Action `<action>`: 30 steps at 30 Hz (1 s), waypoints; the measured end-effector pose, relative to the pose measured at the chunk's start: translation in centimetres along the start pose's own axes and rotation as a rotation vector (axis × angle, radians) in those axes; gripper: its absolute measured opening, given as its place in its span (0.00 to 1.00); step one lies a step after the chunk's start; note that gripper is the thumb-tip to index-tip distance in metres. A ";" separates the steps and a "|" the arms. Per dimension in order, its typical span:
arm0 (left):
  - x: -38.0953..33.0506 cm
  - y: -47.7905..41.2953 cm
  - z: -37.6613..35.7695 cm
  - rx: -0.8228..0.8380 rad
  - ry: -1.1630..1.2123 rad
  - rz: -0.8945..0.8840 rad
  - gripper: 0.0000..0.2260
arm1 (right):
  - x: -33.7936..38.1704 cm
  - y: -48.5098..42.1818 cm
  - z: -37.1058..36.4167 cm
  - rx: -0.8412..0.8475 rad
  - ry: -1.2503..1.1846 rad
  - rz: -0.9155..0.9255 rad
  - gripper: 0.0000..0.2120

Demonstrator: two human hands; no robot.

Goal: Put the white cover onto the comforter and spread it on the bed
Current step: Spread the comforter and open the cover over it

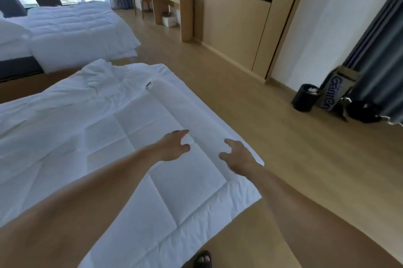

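Comforter (130, 158), quilted and white, is seen spread flat over the near bed, filling the lower left and centre of the frame. Along its right edge the white cover (185, 110) is laid as a long smooth roll, running from a small blue tag (148, 84) down toward the centre. The left hand (174, 145) is placed at the roll's left flank, where a small fold of fabric is pinched between thumb and forefinger. The right hand (237, 156) is set on the roll's right flank with fingers bent; whether fabric is gripped there cannot be told. A second bed (76, 34) is seen at upper left, and a black bin (305, 97) on the floor at right.
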State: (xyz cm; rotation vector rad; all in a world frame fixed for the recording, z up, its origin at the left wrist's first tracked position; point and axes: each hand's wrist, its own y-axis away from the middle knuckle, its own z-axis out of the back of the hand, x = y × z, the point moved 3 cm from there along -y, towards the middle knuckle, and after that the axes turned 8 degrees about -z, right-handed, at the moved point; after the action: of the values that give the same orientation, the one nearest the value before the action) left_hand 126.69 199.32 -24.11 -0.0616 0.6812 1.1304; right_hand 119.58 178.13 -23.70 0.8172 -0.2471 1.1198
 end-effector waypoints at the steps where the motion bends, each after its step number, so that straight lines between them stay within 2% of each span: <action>1: -1.2 -2.2 0.2 -0.005 -0.003 -0.008 0.29 | -0.5 -1.6 1.7 -0.015 -0.001 -0.002 0.31; 6: -7.6 -12.9 1.4 0.007 0.005 -0.055 0.30 | -2.5 -8.5 10.2 -0.084 0.093 -0.030 0.30; 9: -12.1 -18.4 1.9 0.015 0.003 -0.095 0.27 | -3.8 -12.1 15.4 -0.134 0.154 -0.040 0.29; 18: -23.1 -36.9 0.8 -0.019 -0.087 -0.117 0.28 | -10.5 -26.2 29.0 -0.149 0.166 0.021 0.30; 25: -29.8 -48.5 0.4 -0.073 -0.037 0.002 0.27 | -13.4 -37.1 39.2 -0.071 0.234 0.101 0.29; 30: -28.7 -54.3 2.9 -0.100 -0.069 0.119 0.28 | -11.4 -45.4 42.8 -0.017 0.265 0.181 0.29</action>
State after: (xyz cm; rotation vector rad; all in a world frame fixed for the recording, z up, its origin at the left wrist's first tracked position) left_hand 166.92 152.82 -22.17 -0.0676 0.5723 1.2755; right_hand 163.20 132.16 -21.16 0.6317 -0.1100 1.3804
